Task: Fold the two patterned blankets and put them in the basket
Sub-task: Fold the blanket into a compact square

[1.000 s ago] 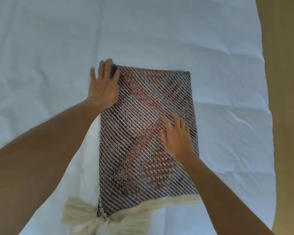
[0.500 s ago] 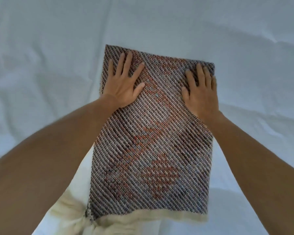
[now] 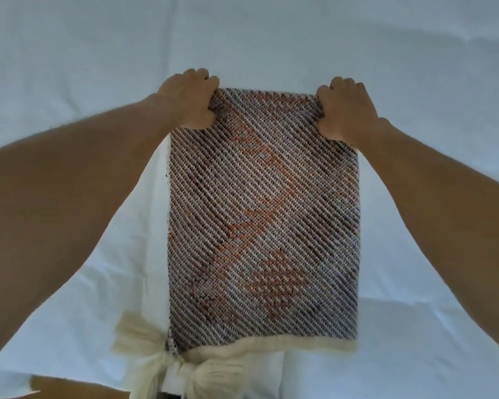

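The folded patterned blanket [image 3: 264, 214] lay on the white sheet [image 3: 69, 67]; the left hand [image 3: 189, 100] and right hand [image 3: 344, 110] each gripped one far corner, fingers curled.

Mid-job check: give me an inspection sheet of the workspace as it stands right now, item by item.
Surface: white sheet, lightly creased.
Job's things: one patterned blanket lying folded and flat, cream fringe at its near edge; second blanket and basket not in view.
Clutter: nothing seen.
Grips: left hand grips the far left corner, right hand grips the far right corner, fingers curled over the edge.
Cables: nothing seen.
Surroundings: brownish patch at the bottom left, unclear what it is.
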